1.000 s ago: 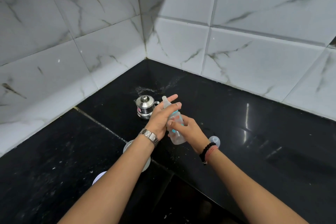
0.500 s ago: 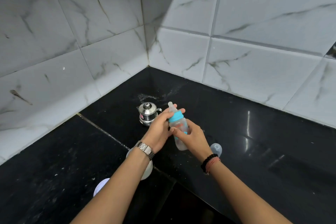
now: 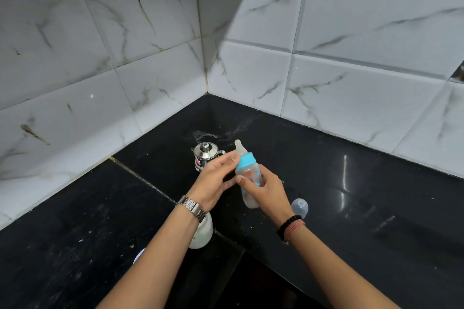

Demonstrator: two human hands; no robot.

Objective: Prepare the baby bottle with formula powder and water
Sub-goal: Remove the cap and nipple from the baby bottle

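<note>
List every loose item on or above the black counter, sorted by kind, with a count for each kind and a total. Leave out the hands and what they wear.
Baby bottle, held in the right hand: 1
Clear dome cap: 1
Steel pot with lid: 1
White container under the left forearm: 1
White round item, mostly hidden: 1
Total: 5

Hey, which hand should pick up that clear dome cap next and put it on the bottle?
Left. The right hand grips the clear baby bottle with the blue collar; the left hand is open at the collar, though farther from the clear dome cap.
</note>
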